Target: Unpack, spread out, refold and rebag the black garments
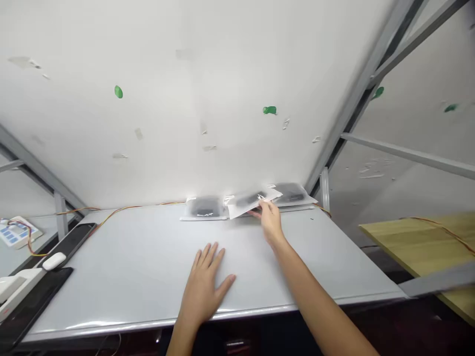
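My right hand (270, 217) reaches to the back of the grey table (129, 267) and pinches the near edge of a clear plastic packet (250, 200) with something dark inside. That packet is tilted, its right end raised. To its left lies a similar packet (205, 208), flat against the back wall. Another packet (291, 193) lies to the right, partly behind the held one. What the packets contain cannot be made out. My left hand (203, 287) rests palm down on the table near the front edge, fingers spread, holding nothing.
A white wall (222, 99) with green spots rises behind the table. On the left are a black phone-like slab (72, 243), a white mouse-shaped object (54, 261) and a white device with blue buttons (19, 232). A metal frame post (352, 99) and a wooden board (419, 240) stand right.
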Action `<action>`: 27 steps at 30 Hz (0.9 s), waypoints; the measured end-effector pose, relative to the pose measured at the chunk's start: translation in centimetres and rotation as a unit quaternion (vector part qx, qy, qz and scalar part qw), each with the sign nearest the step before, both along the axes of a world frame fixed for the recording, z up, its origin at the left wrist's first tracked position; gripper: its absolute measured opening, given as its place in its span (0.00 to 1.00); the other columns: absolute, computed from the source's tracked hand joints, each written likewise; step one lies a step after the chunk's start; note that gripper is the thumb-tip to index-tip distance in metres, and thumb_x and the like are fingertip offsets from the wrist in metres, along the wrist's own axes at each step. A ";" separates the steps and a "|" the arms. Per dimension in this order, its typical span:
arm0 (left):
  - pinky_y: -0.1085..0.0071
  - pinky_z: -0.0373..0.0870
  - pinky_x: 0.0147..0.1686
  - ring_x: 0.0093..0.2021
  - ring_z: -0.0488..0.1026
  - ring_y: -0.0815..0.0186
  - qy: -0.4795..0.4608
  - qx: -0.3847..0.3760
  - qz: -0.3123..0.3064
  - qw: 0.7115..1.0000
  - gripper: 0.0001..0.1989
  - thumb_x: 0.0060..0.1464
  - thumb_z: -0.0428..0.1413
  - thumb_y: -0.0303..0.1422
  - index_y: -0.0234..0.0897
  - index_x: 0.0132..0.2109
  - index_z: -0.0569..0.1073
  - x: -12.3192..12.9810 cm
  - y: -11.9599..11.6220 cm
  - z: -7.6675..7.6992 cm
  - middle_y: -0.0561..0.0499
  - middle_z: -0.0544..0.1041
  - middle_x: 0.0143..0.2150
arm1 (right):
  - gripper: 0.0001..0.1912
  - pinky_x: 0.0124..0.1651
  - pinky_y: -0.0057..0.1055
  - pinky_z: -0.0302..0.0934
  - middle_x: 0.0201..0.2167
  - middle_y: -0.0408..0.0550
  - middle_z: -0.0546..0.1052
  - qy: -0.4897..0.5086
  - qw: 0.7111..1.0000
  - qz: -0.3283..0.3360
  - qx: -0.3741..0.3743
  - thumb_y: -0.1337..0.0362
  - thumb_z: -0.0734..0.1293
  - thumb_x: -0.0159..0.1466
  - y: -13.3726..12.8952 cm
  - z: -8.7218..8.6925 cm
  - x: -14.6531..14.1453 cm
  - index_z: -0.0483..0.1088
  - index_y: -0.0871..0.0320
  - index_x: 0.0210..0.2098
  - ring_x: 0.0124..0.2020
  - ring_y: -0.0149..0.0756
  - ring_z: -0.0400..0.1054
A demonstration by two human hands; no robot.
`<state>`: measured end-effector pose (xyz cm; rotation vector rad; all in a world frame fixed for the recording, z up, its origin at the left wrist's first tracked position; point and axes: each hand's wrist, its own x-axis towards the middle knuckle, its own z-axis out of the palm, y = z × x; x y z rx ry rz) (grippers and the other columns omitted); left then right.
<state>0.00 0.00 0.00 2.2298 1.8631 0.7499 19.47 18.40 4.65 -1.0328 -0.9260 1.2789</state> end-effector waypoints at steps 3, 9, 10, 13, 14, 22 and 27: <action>0.46 0.64 0.70 0.73 0.63 0.51 -0.137 -0.015 0.046 0.989 0.27 0.72 0.48 0.47 0.46 0.72 0.64 -0.5 0.0 0.6 0.45 0.68 0.72 | 0.14 0.42 0.38 0.77 0.36 0.49 0.79 0.001 0.993 0.118 0.003 0.50 0.68 0.60 -3.5 1.1 1.5 0.72 0.55 0.33 0.44 0.44 0.75; 0.53 0.75 0.60 0.58 0.80 0.53 -0.388 0.015 0.147 0.910 0.27 0.73 0.41 0.50 0.38 0.59 0.75 -1.7 0.2 1.3 0.41 0.83 0.55 | 0.11 0.29 0.32 0.71 0.27 0.45 0.76 -0.075 0.906 0.404 -0.104 0.56 0.72 0.57 -9.6 0.2 2.0 0.73 0.58 0.28 0.28 0.37 0.74; 0.53 0.75 0.61 0.58 0.79 0.53 -0.387 0.015 0.145 0.911 0.26 0.72 0.43 0.51 0.38 0.57 0.76 -1.7 0.1 1.3 0.41 0.83 0.55 | 0.10 0.28 0.30 0.70 0.26 0.43 0.75 -0.095 0.895 0.419 -0.117 0.58 0.72 0.58 -10.1 -0.1 1.8 0.72 0.58 0.27 0.27 0.36 0.73; 0.52 0.73 0.63 0.60 0.77 0.53 -0.339 0.013 0.123 0.933 0.21 0.69 0.50 0.49 0.41 0.53 0.78 -1.3 0.0 1.3 0.44 0.81 0.57 | 0.11 0.25 0.25 0.67 0.25 0.39 0.72 -0.162 0.888 0.415 -0.112 0.58 0.69 0.62 -10.7 -1.1 1.3 0.68 0.56 0.27 0.26 0.32 0.72; 0.52 0.72 0.64 0.61 0.77 0.53 -0.313 0.017 0.113 0.943 0.19 0.69 0.51 0.48 0.42 0.53 0.79 -1.2 0.0 1.5 0.45 0.81 0.57 | 0.13 0.24 0.25 0.67 0.24 0.38 0.71 -0.184 0.893 0.399 -0.099 0.56 0.69 0.63 -10.7 -1.4 1.1 0.67 0.55 0.27 0.25 0.31 0.71; 0.58 0.74 0.48 0.46 0.79 0.54 -0.128 -0.085 -0.018 0.988 0.17 0.67 0.49 0.43 0.39 0.47 0.80 -0.7 6.5 5.5 0.43 0.83 0.47 | 0.21 0.14 0.25 0.53 0.12 0.36 0.66 -0.239 0.929 0.280 -0.036 0.44 0.68 0.62 -7.4 -2.6 -0.7 0.62 0.52 0.25 0.11 0.30 0.60; 0.66 0.66 0.33 0.28 0.69 0.62 -0.120 -0.146 -0.104 0.976 0.19 0.62 0.53 0.43 0.39 0.25 0.69 0.0 11.3 5.4 0.52 0.73 0.24 | 0.21 0.24 0.26 0.52 0.16 0.35 0.63 -0.220 0.956 0.192 0.024 0.45 0.68 0.58 -5.7 -3.1 -1.8 0.60 0.52 0.23 0.20 0.29 0.57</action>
